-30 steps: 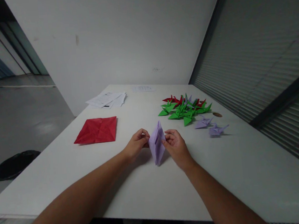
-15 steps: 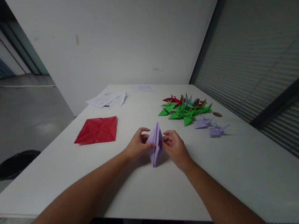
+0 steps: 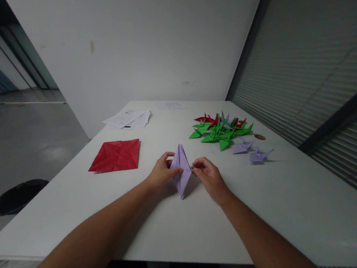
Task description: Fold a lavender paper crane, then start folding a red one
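Purple paper (image 3: 183,181), folded to a diamond, is between the hands over the near part of the table (image 3: 163,234), one point up. Left hand (image 3: 164,172) pinches it: thumb on the front face, fingers behind. Right hand (image 3: 209,175) has thumb and fingertips close together at its right corner; can't tell from here if they're gripping. Red sheet (image 3: 116,156) lies to the left. Green cranes (image 3: 212,137) clustered right, two purple cranes (image 3: 243,146) just beside.
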The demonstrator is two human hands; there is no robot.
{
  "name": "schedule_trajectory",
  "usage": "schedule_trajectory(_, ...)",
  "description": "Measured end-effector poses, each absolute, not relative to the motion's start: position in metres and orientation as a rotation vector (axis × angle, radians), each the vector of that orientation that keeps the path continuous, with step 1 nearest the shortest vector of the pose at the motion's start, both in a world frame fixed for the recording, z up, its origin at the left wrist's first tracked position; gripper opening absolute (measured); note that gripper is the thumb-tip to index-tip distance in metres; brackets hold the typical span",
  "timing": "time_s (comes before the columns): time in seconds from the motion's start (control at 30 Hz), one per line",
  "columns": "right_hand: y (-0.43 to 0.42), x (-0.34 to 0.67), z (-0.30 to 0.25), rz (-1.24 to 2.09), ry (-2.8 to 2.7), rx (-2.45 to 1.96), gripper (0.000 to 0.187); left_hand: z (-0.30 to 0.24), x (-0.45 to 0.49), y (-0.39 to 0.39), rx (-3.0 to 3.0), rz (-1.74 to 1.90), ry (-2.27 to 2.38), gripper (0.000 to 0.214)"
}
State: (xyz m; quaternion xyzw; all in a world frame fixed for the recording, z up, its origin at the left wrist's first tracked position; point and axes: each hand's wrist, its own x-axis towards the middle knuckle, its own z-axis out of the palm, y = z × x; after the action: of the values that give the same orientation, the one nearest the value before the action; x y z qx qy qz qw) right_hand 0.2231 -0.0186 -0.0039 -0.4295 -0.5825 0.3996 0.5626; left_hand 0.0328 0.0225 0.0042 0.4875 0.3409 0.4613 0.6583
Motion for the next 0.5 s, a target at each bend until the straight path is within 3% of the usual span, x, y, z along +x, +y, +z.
schedule_trajectory(0.5,-0.0173,0.2246,-0.0057,0.761,-1.594,-1.199,0.023,0.0072,0.0343,0.0204,1.166,1.041,0.782,0.059)
